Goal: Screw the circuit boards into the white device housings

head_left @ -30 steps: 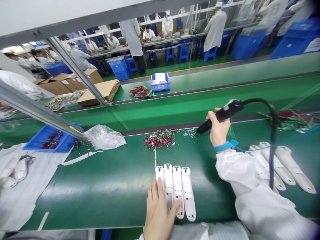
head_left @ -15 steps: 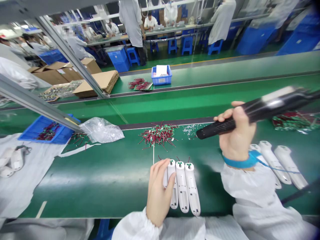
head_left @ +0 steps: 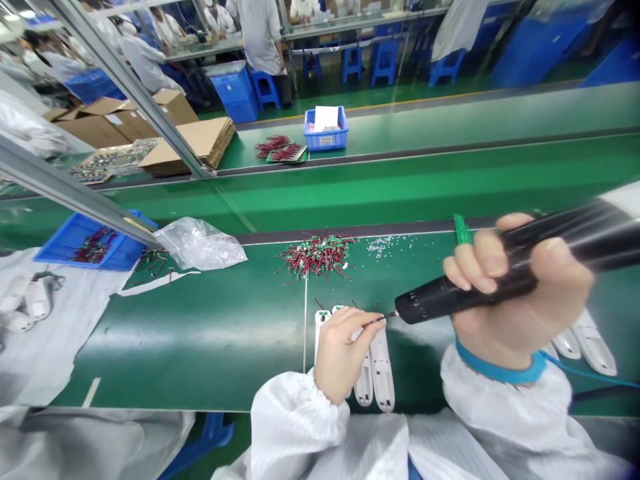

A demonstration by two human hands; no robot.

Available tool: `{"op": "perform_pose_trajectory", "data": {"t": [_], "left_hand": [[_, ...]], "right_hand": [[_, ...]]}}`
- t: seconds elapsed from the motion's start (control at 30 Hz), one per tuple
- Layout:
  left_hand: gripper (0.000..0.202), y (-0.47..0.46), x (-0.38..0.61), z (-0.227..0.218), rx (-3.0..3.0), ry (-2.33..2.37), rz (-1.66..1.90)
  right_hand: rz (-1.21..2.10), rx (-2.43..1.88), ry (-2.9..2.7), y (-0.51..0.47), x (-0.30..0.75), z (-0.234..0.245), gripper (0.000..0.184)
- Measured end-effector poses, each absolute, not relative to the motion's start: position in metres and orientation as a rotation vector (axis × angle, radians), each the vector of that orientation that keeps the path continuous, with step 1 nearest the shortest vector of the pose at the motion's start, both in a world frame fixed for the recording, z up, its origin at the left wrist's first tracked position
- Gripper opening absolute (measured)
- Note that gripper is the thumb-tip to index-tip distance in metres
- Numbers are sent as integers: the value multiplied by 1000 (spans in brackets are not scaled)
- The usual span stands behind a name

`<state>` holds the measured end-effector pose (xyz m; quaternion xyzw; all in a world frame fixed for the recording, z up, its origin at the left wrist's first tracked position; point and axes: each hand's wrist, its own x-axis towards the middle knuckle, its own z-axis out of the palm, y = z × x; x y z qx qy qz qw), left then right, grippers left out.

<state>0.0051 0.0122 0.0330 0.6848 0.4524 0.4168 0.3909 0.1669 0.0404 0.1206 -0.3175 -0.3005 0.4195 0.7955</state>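
My right hand (head_left: 520,293) is wrapped round a black electric screwdriver (head_left: 450,300), its tip pointing left and slightly down. Below that tip, a row of elongated white plastic housings (head_left: 383,373) lies on the green bench, with small green boards at their upper ends. My left hand (head_left: 345,347) reaches over the row, thumb and forefinger pinched at the top of the rightmost housing, close to the screwdriver bit (head_left: 393,315). Something thin and dark shows at the fingertips; I cannot make out what. The hand covers part of the middle housings.
A pile of small green boards with red wires (head_left: 320,255) lies beyond the row, beside scattered tiny whitish pieces (head_left: 385,247). More white housings (head_left: 593,343) lie at right. Leftward are a plastic bag (head_left: 200,245), a blue bin (head_left: 75,243) and a metal post (head_left: 125,87).
The screwdriver has come down and its bit has reached the rightmost housing's top. My left hand has shifted right, from resting open over the row to a pinch beside the bit.
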Motion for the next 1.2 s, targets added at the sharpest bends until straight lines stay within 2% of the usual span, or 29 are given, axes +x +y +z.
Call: {"op": "perform_pose_trajectory", "data": {"t": [0.43, 1.2], "left_hand": [[7, 8, 2, 31, 1977, 1132, 1097], [8, 5, 1, 27, 1819, 1093, 1035]], "right_hand": [[956, -646, -691, 34, 163, 125, 24], [994, -620, -829, 26, 155, 113, 20]]}}
